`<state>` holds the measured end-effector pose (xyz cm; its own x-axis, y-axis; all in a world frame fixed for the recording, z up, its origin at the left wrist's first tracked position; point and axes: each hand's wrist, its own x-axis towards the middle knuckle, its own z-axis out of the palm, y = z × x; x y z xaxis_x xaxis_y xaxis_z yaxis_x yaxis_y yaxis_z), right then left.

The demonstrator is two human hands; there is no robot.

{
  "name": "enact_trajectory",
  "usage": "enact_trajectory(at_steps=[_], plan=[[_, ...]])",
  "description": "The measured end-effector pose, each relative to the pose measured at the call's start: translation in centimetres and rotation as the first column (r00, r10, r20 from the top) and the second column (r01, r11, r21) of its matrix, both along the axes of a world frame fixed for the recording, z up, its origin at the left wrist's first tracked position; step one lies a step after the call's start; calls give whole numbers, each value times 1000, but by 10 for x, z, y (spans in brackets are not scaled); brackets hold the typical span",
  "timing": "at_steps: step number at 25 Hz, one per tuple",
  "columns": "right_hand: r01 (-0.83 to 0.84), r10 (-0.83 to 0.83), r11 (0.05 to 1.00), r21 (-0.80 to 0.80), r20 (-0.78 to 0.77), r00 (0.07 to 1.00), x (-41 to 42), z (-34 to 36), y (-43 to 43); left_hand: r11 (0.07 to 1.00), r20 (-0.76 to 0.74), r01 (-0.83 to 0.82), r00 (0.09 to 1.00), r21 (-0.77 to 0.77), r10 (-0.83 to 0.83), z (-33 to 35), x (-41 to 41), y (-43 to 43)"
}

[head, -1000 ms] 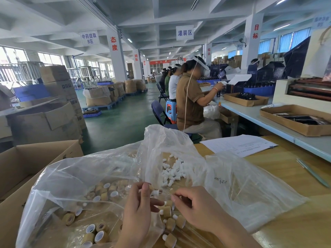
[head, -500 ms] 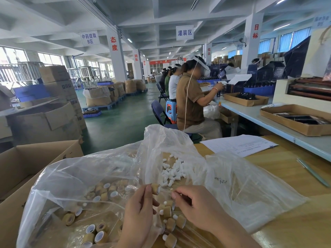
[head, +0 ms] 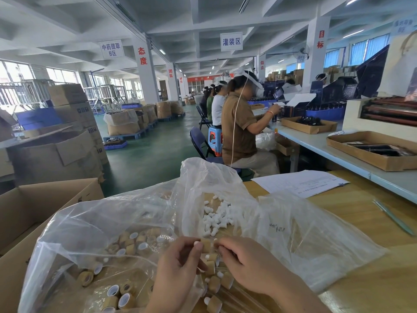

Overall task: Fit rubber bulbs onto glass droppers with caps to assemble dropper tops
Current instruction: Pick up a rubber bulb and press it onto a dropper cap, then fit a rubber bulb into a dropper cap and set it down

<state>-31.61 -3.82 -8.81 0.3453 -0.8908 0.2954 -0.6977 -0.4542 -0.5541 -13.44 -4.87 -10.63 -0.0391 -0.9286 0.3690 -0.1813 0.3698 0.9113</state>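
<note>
My left hand point(head: 178, 269) pinches a tan wood-look cap point(head: 205, 245) between thumb and fingertips. Facing it, my right hand point(head: 246, 265) pinches a small white part at the cap's right end; that part is mostly hidden by the fingers. Under both hands lie several assembled dropper tops point(head: 214, 283) with white bulbs. A heap of white rubber bulbs point(head: 215, 216) lies just beyond, on the table among plastic. Loose tan caps point(head: 135, 242) fill the clear plastic bag point(head: 94, 224) on the left.
The wooden table point(head: 365, 222) carries a printed sheet point(head: 297, 182) and a thin green pen point(head: 393, 216) at the right. An open cardboard box point(head: 33, 199) stands at the left. Seated workers point(head: 241, 125) line a long bench ahead.
My left hand has lifted the cap from low over the assembled tops and turned it toward my right hand. The right fingertips have closed in on the cap's end.
</note>
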Motion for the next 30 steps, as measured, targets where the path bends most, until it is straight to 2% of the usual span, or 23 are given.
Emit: enact_trajectory(at_steps=[3,5,10,15,20,30], plan=[[-17,16,999,49,30,999,4,5,4,998,146,39,988,40,-45,-3,-4,3],[-48,46,997,57,31,998,6,7,6,999,217,40,976,-18,-35,-3,-3,5],[-83,81,994,-74,-33,996,11,6,11,987,287,24,958,-158,22,-3,-1,2],[-105,107,992,-65,29,994,10,4,6,998,251,43,967,-51,-29,-3,-2,0],[-115,118,992,-51,68,991,11,2,7,988,192,141,970,68,-152,5,1,1],[-122,122,993,-9,132,984,13,5,11,959,147,251,952,130,-269,8,3,0]])
